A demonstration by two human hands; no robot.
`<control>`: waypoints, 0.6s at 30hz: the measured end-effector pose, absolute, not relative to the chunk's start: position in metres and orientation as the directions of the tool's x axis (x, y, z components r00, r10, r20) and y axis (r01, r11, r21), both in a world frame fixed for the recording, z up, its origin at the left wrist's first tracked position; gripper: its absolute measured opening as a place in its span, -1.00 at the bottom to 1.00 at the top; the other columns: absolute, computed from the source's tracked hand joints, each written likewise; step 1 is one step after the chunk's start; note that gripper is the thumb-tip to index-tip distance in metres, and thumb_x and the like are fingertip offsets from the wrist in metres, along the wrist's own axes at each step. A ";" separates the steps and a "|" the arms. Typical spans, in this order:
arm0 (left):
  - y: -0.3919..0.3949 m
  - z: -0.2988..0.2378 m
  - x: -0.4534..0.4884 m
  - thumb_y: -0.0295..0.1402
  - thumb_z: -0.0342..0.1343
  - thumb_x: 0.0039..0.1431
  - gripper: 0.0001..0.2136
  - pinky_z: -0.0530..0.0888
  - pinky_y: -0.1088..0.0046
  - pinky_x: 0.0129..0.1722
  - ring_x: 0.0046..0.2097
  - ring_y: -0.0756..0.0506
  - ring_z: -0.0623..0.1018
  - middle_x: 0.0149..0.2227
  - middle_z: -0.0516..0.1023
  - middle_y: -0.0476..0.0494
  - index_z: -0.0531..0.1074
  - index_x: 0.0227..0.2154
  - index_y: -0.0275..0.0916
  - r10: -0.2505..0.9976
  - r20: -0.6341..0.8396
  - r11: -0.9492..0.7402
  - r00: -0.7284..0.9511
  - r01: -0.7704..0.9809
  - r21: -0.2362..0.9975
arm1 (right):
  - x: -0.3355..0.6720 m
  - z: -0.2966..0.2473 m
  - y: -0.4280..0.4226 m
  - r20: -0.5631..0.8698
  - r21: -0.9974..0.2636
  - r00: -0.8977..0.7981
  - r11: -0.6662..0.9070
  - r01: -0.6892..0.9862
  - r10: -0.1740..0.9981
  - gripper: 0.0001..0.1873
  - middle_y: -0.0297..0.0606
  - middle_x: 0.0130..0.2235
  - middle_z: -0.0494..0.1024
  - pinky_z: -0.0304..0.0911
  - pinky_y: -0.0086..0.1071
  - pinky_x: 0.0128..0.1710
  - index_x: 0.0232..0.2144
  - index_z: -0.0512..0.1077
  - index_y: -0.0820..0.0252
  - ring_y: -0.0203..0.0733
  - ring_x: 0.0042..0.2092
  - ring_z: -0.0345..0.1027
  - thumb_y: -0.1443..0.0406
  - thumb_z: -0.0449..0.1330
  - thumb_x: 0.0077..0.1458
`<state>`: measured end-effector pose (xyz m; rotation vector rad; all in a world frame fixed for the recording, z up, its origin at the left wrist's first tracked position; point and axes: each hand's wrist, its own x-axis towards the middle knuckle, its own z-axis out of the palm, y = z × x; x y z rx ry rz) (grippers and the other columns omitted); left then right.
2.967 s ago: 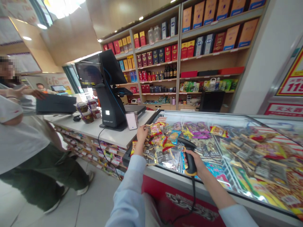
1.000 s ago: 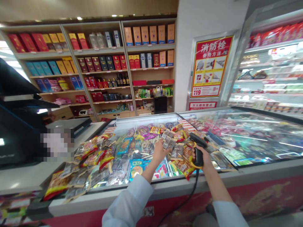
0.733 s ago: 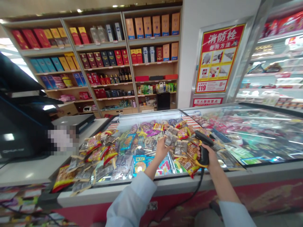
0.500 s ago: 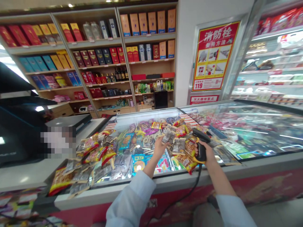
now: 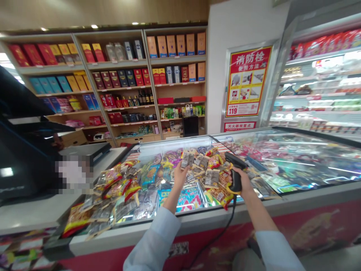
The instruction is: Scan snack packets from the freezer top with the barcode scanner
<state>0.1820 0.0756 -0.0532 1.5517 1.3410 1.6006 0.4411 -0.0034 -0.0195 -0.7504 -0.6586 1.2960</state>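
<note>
My left hand [image 5: 177, 183] is raised over the glass freezer lid, and a small foil snack packet [image 5: 186, 159] stands pinched at its fingertips. My right hand [image 5: 240, 183] grips a black corded barcode scanner [image 5: 235, 169] with yellow trim, its head pointing away from me. Loose snack packets [image 5: 132, 184] lie heaped across the lid [image 5: 254, 165] of the chest freezer, beneath and between both hands. The scanner's black cord runs down over the freezer's front rim [image 5: 197, 226].
A black checkout terminal [image 5: 25, 150] and a blurred item [image 5: 73, 172] stand on the white counter [image 5: 28, 212] at left. Wooden shelves of boxed goods [image 5: 113, 79] fill the back. A refrigerated display case [image 5: 318, 94] stands at right.
My left hand has shifted left and up with the small packet at its fingertips. My right hand and scanner sit slightly further left. Since the oldest frame, the view has swung right, away from the person at the counter.
</note>
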 end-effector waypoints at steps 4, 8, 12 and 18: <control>0.072 -0.036 0.136 -0.31 0.15 0.06 -0.60 0.48 0.32 -0.14 -0.19 -0.16 0.58 -0.16 0.60 -0.23 0.42 -0.01 -0.29 0.815 0.512 -0.419 -0.273 0.334 0.845 | 0.409 0.000 -0.012 0.051 -0.806 0.075 0.086 -0.586 0.996 -0.75 -0.37 -0.63 0.40 0.15 -0.50 -0.76 -0.55 0.36 0.20 -0.35 -0.68 0.22 0.21 0.34 -0.18; 0.067 -0.033 0.096 -0.31 0.12 0.10 -0.60 0.45 0.35 -0.09 -0.09 -0.16 0.56 -0.07 0.58 -0.20 0.40 0.03 -0.21 0.749 0.573 -0.404 -0.332 0.456 0.793 | 0.367 0.006 -0.017 0.078 -0.828 0.011 0.071 -0.556 0.997 -0.75 -0.38 -0.61 0.42 0.12 -0.51 -0.77 -0.48 0.41 0.22 -0.37 -0.69 0.20 0.19 0.34 -0.18; 0.066 -0.044 0.075 -0.32 0.08 0.12 -0.62 0.47 0.38 -0.17 -0.16 -0.15 0.59 -0.14 0.61 -0.17 0.40 0.03 -0.19 0.724 0.573 -0.358 -0.385 0.501 0.788 | 0.334 0.001 -0.013 0.094 -0.835 0.005 0.082 -0.544 0.996 -0.74 -0.40 -0.60 0.42 0.14 -0.51 -0.75 -0.48 0.42 0.21 -0.37 -0.69 0.22 0.19 0.36 -0.20; 0.070 -0.061 0.063 -0.21 0.05 0.15 -0.58 0.51 0.40 -0.30 -0.27 -0.12 0.60 -0.16 0.61 -0.17 0.38 0.06 -0.18 0.740 0.558 -0.390 -0.375 0.436 0.811 | 0.299 -0.018 0.000 0.122 -0.880 -0.092 0.065 -0.470 0.988 -0.72 -0.40 -0.63 0.41 0.16 -0.51 -0.76 -0.52 0.40 0.20 -0.37 -0.69 0.22 0.15 0.36 -0.20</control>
